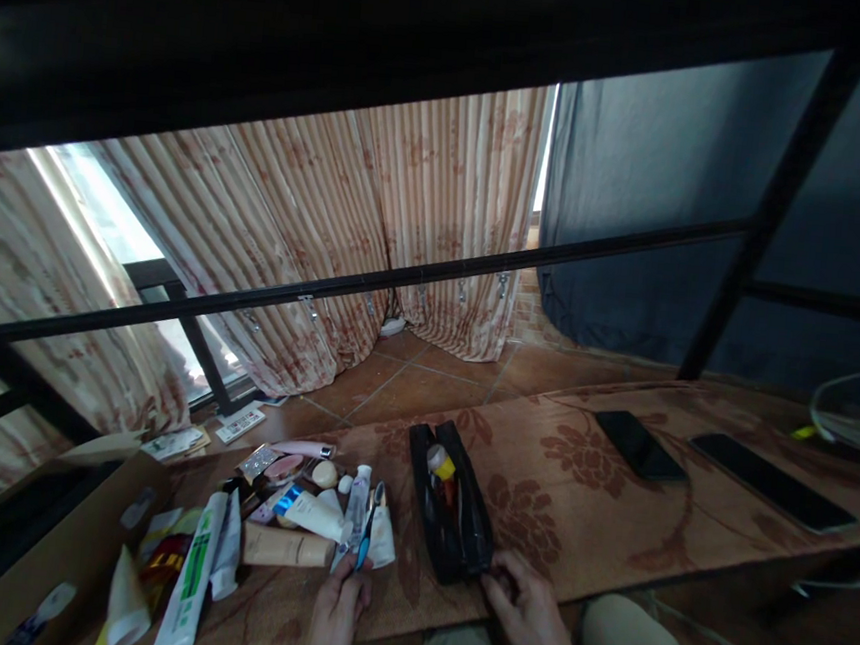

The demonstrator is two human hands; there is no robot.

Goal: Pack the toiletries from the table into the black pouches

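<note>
Closest, at the bottom left of centre, the left hand [336, 605] has its fingers pinched round a blue toothbrush [367, 532]; swung carelessly, its bristles might knock the white tube [384, 537] beside it. At lower centre gapes a black pouch [419, 522]; the right hand [530, 607], nearly closed, grips its near corner, and tugging could tip it.

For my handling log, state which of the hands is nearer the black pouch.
Right: right hand touches the near end of the black pouch; left hand, holding a toothbrush, is left of it.
</note>
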